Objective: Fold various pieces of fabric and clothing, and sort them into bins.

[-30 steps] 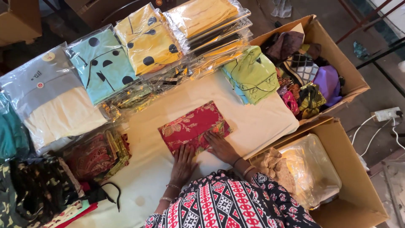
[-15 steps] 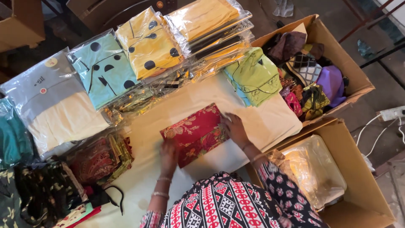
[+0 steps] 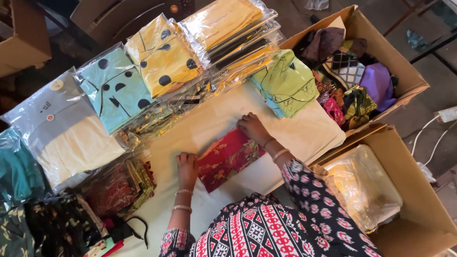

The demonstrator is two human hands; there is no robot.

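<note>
While the folded red floral-print cloth (image 3: 227, 158) lies flat on the white-covered table (image 3: 304, 138), the person's left hand (image 3: 186, 165) presses its left end, fingers curled over the edge, and the right hand (image 3: 252, 128) rests palm-down with fingers spread on its upper right corner; neither hand has lifted it. The step in hand appears to be flattening or squaring the fold. A further fold would call for gripping one edge and keeping the corners aligned. A folded green garment (image 3: 285, 83) lies just beyond, beside a cardboard box of mixed fabrics (image 3: 404, 71).
</note>
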